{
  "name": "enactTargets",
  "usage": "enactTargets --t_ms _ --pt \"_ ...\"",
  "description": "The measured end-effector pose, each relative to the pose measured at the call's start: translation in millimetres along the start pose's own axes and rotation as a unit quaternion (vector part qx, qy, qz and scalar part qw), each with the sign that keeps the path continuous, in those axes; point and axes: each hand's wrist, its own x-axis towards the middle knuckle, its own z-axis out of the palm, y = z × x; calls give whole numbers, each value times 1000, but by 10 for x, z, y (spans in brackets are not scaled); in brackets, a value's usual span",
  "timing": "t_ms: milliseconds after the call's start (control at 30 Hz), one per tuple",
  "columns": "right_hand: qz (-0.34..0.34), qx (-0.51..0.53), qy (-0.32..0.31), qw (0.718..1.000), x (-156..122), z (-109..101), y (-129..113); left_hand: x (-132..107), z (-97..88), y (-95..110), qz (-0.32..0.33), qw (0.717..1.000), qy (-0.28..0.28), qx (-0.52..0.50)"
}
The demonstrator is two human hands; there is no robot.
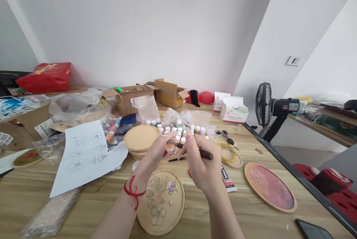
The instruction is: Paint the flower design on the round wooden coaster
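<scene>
Left hand: raised above the table, fingers curled narrowly around a small paint pot, pinching it by the sides; a red string is tied at the wrist.
Right hand: fingers closed on a brush in a pen-style hold, with the dark handle pointing out to the right.
Paint pot, location: held in the air between the two hands, above the near round wooden plate and in front of the row of small pots.
Paint pot, appearance: tiny and round, open mouth turned towards the brush, pinkish-orange inside; no lid can be made out.
Brush tip: at the pot's mouth; whether it touches the paint cannot be told.
Handling, pot: judged light and rigid, liable to spill if tipped and possibly slippery with wet paint; best held by the side wall, clear of the rim.
Handling, brush: judged light and stiff with a soft tip; best held on the handle, low and near the bristles.
Wooden plate: lies flat, outlined with flowers, with one small patch coloured.
Nearby: a sheet of flower sketches to the left, a glue tube just right of the right hand, a pink-painted plate further right.
</scene>
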Motion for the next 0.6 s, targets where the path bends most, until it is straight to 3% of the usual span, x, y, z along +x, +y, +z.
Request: enactTargets --t_ms 233,467,600 --pt "61 50 -69 995 16 12 76 62 -111 -14 1 999 3 -43" --pt "49 6 10 999 -13 66 67 59 -21 -11 15 993 -20 -116" --pt "50 15 -1 999 -32 131 34 72 -53 -24 17 988 -19 -149"
